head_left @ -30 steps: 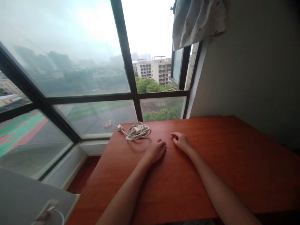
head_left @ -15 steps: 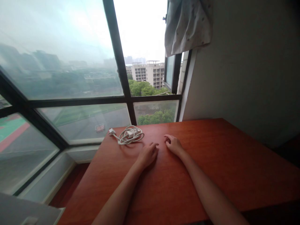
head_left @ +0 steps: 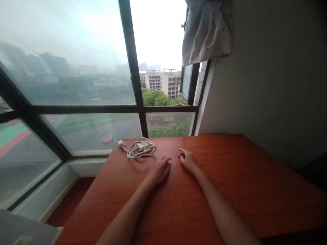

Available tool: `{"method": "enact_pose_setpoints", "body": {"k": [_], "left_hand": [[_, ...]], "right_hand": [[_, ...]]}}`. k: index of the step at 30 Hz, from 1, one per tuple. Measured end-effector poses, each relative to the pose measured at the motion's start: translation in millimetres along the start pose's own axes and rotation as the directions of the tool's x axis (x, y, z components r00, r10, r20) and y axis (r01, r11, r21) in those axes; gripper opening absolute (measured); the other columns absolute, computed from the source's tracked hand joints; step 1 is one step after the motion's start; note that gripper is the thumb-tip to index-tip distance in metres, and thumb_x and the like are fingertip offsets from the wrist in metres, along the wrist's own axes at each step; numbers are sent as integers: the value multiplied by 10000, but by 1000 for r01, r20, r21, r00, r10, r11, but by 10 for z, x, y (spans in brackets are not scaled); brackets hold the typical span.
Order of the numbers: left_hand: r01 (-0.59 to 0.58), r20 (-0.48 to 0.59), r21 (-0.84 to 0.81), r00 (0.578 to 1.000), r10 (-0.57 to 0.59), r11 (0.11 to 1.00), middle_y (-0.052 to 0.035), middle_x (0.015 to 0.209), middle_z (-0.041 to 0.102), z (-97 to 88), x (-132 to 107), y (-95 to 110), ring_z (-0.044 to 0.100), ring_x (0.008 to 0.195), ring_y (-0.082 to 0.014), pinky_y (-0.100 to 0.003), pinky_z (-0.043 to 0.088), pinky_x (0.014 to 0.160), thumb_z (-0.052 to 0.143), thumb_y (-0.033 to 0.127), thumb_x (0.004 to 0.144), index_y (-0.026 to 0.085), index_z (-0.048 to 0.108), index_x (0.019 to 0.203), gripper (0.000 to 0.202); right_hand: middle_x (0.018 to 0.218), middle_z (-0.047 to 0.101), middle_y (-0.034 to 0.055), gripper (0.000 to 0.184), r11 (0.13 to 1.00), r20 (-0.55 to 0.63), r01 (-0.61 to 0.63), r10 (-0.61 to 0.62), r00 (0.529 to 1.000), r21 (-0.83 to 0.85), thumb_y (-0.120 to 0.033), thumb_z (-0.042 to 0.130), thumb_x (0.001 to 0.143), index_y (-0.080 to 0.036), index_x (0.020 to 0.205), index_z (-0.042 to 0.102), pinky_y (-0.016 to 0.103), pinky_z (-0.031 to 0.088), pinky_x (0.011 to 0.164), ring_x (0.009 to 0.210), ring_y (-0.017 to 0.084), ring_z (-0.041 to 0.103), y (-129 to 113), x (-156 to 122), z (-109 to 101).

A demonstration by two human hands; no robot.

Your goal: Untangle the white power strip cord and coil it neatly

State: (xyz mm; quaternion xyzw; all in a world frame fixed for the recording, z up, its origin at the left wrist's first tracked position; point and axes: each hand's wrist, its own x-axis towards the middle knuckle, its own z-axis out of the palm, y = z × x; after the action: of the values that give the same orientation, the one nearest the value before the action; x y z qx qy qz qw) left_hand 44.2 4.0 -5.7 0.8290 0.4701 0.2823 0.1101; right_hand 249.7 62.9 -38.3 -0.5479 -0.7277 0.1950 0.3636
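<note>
On the reddish-brown table (head_left: 173, 211) rests my left hand (head_left: 159, 170), its fingers loosely bent and apart, holding nothing. A short gap separates it from my right hand (head_left: 188, 160), which also lies on the wood with relaxed, parted fingers and nothing in them. Just beyond my left hand, toward the window, sits a coiled white power cord (head_left: 142, 146). Its plug end (head_left: 121, 144) sticks out to the left, and a white block lies within the loops. Neither hand touches the cord.
Dark-framed windows (head_left: 87, 109) border the table's far and left sides. A spotted curtain (head_left: 208, 34) hangs at the upper right, beside a plain wall (head_left: 263, 88). Past the table's left edge, a strip of dark red floor (head_left: 68, 200) shows below.
The camera view has shifted slightly. Both hands and the cord keep their places on the table.
</note>
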Motion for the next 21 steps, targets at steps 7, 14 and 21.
{"method": "enact_pose_setpoints", "body": {"k": [7, 14, 21], "left_hand": [[-22, 31, 43, 999, 21, 999, -81, 992, 626, -25, -9, 51, 610, 793, -167, -262, 457, 713, 406, 293, 937, 215, 607, 1151, 304], [-39, 41, 63, 998, 37, 997, -73, 953, 616, -35, -10, 74, 601, 802, -171, -271, 453, 732, 398, 294, 940, 216, 644, 1008, 267], [-35, 42, 43, 999, 33, 998, -67, 961, 616, -37, -5, 65, 595, 782, -160, -261, 442, 712, 407, 293, 936, 207, 619, 1058, 259]], "right_hand": [[928, 707, 62, 365, 999, -9, 4, -4, 1000, -33, -156, 514, 798, -180, 1143, 627, 292, 490, 821, 840, 186, 648, -6, -5, -2], [970, 705, 75, 339, 999, -15, 14, -14, 1000, -38, -176, 517, 810, -180, 1126, 643, 291, 490, 829, 863, 191, 650, -3, -9, 0], [897, 697, 49, 416, 999, -25, -20, 19, 999, -50, -234, 503, 840, -195, 1250, 564, 277, 472, 801, 833, 187, 645, -11, -15, -12]]}}
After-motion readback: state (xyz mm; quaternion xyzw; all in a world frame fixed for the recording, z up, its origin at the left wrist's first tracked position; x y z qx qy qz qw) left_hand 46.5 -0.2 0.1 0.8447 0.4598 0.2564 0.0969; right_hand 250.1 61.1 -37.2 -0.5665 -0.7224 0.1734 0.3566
